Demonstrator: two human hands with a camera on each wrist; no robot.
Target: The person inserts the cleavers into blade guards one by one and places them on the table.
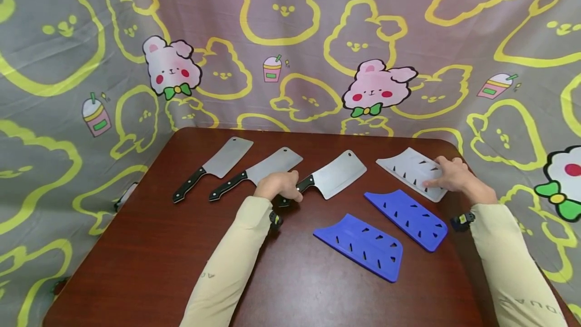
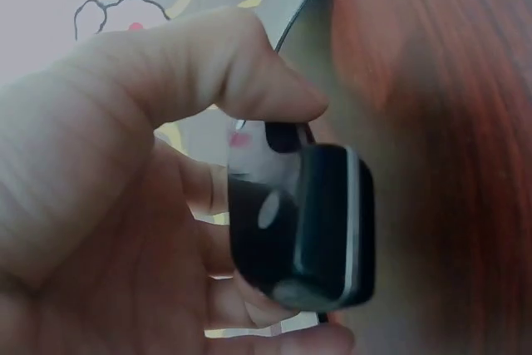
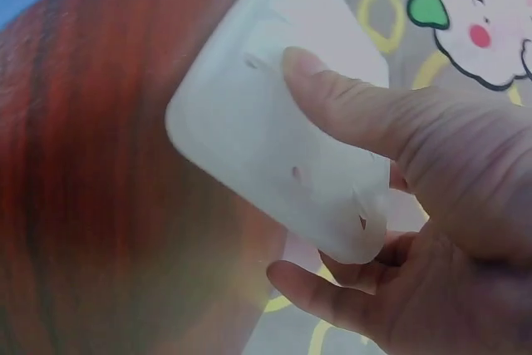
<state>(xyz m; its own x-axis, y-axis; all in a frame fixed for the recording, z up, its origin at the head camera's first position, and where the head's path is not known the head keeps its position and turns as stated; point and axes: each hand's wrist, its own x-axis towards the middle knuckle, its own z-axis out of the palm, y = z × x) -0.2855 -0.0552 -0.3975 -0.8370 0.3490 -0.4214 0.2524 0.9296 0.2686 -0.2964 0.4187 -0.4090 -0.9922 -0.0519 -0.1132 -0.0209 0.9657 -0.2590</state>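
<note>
My left hand (image 1: pixel 280 185) grips the black handle (image 2: pixel 332 214) of the rightmost cleaver (image 1: pixel 340 175), whose broad steel blade points up and to the right. In the left wrist view the thumb lies along one side of the handle, with the other fingers at its far side. At the table's right end, my right hand (image 1: pixel 456 175) holds a white slotted blade cover (image 1: pixel 404 163) by its right edge. The right wrist view shows the thumb on the face of the cover and the other fingers behind its edge.
Two more cleavers, one far left (image 1: pixel 229 158) and one in the middle (image 1: pixel 272 163), lie on the brown table (image 1: pixel 181 266). Two blue slotted blade covers, an upper (image 1: pixel 404 208) and a lower (image 1: pixel 358 236), lie near the right hand. A patterned curtain (image 1: pixel 308 105) hangs around the table.
</note>
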